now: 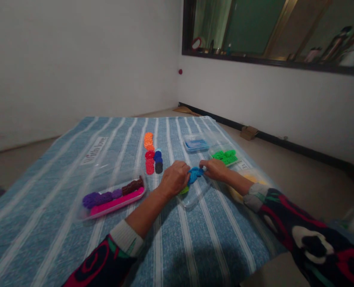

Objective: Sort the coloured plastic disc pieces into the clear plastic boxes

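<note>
Left hand [176, 177] and right hand [215, 169] are pinching opposite ends of blue piece [195, 174], fingers nearly closed, likely needing light, even pressure over clear tray [196, 195].

Blue-and-white striped cover [171, 239] is matt, woven-looking cloth, and the long clear tray [117, 206] is thin, kinda shiny plastic. Twisted blue lump [195, 174] looks matt and bumpy, bright green lumps [225, 157] rough too, hot-pink strip [117, 200] pretty smooth.
</note>
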`<action>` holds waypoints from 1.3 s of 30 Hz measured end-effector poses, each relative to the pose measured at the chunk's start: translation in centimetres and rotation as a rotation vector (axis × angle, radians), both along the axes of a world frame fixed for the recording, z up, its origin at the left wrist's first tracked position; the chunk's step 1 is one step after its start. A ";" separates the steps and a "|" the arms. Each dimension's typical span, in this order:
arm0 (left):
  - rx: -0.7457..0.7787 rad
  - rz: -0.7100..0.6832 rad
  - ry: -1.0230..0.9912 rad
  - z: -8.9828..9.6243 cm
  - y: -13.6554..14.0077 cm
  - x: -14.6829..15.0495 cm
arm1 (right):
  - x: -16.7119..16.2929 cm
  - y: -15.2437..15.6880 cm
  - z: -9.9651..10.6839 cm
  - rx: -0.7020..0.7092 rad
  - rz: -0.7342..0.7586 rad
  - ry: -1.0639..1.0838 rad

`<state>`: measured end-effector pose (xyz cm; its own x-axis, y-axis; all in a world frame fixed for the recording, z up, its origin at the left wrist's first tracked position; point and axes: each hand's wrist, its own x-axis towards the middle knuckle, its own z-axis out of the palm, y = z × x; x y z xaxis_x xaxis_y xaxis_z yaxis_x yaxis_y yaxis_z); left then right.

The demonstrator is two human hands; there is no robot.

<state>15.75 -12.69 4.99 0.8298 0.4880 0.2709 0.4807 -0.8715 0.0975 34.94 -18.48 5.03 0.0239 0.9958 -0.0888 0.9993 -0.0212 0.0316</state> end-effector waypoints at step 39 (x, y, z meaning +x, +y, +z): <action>-0.303 0.139 -0.647 -6.4 -1.3 -1.6 | -0.7 -1.9 0.3 -0.126 -0.083 -0.035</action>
